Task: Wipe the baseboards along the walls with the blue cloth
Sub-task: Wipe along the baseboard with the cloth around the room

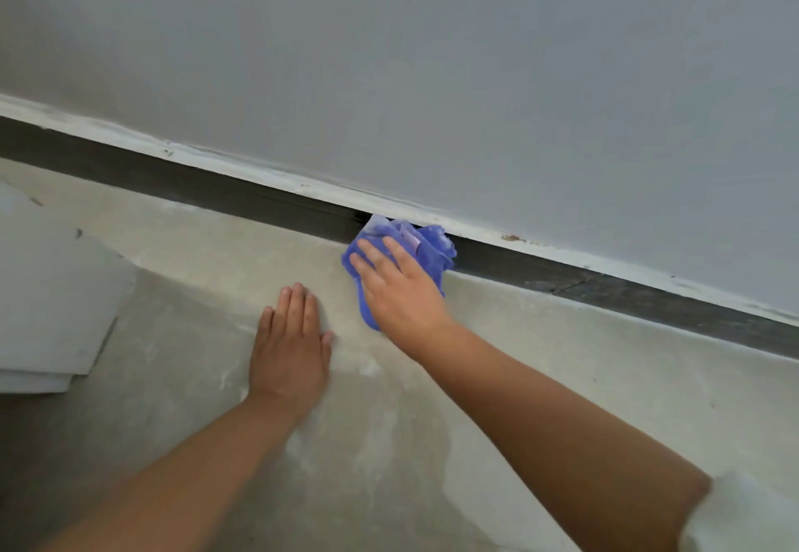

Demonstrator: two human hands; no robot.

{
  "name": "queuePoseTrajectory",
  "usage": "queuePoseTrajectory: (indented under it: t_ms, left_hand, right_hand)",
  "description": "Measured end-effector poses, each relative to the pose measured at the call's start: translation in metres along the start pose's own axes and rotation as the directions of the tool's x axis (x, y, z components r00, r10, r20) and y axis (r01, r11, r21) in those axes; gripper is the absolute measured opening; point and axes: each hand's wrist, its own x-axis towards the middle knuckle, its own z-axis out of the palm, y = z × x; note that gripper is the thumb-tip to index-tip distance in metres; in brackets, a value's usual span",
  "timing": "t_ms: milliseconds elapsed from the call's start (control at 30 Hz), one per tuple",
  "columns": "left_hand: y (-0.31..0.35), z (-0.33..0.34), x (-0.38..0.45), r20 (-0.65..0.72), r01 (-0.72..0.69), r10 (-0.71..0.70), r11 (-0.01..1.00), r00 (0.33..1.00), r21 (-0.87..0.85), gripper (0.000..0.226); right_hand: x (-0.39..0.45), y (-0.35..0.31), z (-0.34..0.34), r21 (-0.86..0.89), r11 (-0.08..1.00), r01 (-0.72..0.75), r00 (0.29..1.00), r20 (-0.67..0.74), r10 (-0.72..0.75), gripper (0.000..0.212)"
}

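We find the blue cloth (426, 255) bunched up against the dark baseboard (216, 188), just right of centre in the head view, where the board meets the floor (540, 357). Part of the cloth trails down onto the floor beneath the palm. A small pale tag or lighter patch shows in its folds near the top; we cannot tell which.

The right hand (400, 288) lies over the cloth and presses it toward the baseboard. Its fingers (372, 257) are straight and close together, laid flat on the fabric rather than curled round it. The forearm runs back toward the lower right, where the edge of a white sleeve (743, 512) shows.

The left hand (289, 346) rests flat on the floor, just beside the cloth but apart from it. Its fingers are extended and held together, the thumb out to the side, holding nothing.

The baseboard runs on a diagonal from upper left to lower right. Along its top edge sits a white strip (276, 173), uneven and chipped in spots, with a small brownish mark further right. Above it we see the plain grey wall (432, 54). The floor is pale and dusty, with whitish smears around the hands. At far left, stacked white boards (47, 292) lie on the floor, well apart from the hands.
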Motion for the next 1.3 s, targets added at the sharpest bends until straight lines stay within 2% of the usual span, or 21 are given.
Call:
queuePoseTrajectory:
  t_ms: [67, 133, 233, 267, 367, 433, 533, 667, 767, 833, 933, 1300]
  left_hand:
    - [0.001, -0.003, -0.001, -0.011, -0.027, 0.027, 1.000, 1.000, 0.003, 0.055]
    - [0.004, -0.006, 0.000, -0.021, -0.050, 0.050, 0.999, 0.999, -0.005, 0.055]
    - [0.008, -0.009, 0.003, -0.028, -0.116, 0.116, 0.993, 0.993, -0.003, 0.056]
    - [0.009, -0.008, 0.004, -0.022, -0.141, 0.141, 0.990, 0.990, 0.008, 0.056]
    - [0.016, -0.007, 0.002, 0.028, -0.178, 0.178, 0.984, 0.984, 0.013, 0.055]
    - [0.022, -0.004, 0.000, 0.068, -0.212, 0.211, 0.977, 0.975, 0.016, 0.063]
    - [0.032, 0.001, -0.003, 0.058, -0.272, 0.270, 0.962, 0.961, 0.028, 0.079]
    - [0.044, 0.009, -0.004, 0.031, -0.328, 0.328, 0.945, 0.944, 0.012, 0.079]
    - [0.045, 0.014, -0.008, 0.018, -0.327, 0.329, 0.944, 0.944, -0.050, 0.071]
    - [0.046, 0.015, -0.011, 0.007, -0.318, 0.321, 0.942, 0.947, -0.110, 0.061]
    - [0.048, 0.019, -0.015, -0.003, -0.294, 0.298, 0.942, 0.955, -0.162, 0.058]
    - [0.050, 0.014, -0.015, 0.009, -0.205, 0.206, 0.975, 0.978, -0.086, 0.058]
  right_hand:
    - [-0.006, 0.011, 0.007, -0.063, 0.998, 0.024, 1.000, -0.006, -0.025, 0.031]
    - [-0.020, 0.028, 0.011, -0.114, 0.993, 0.022, 1.000, 0.002, -0.022, 0.031]
    - [-0.053, 0.050, 0.015, -0.140, 0.990, -0.015, 1.000, 0.016, 0.018, 0.053]
    - [-0.060, 0.055, 0.017, -0.121, 0.991, -0.052, 0.999, -0.002, 0.052, 0.056]
    - [-0.081, 0.065, 0.020, -0.021, 0.985, -0.171, 0.984, -0.045, 0.170, 0.044]
    - [-0.094, 0.066, 0.018, -0.007, 0.973, -0.232, 0.972, -0.031, 0.232, 0.054]
    - [-0.110, 0.071, 0.015, 0.039, 0.980, -0.196, 0.976, -0.088, 0.198, 0.073]
    - [-0.115, 0.071, 0.010, 0.078, 0.974, -0.212, 0.972, -0.087, 0.219, 0.073]
    - [-0.112, 0.067, 0.008, 0.068, 0.983, -0.169, 0.980, -0.099, 0.175, 0.063]
    - [-0.108, 0.060, 0.009, 0.052, 0.995, -0.082, 0.989, -0.115, 0.088, 0.057]
    - [-0.097, 0.052, 0.010, 0.041, 0.999, 0.013, 0.990, -0.139, -0.007, 0.052]
    - [-0.062, 0.057, 0.022, 0.115, 0.993, -0.035, 0.978, -0.201, 0.058, 0.057]
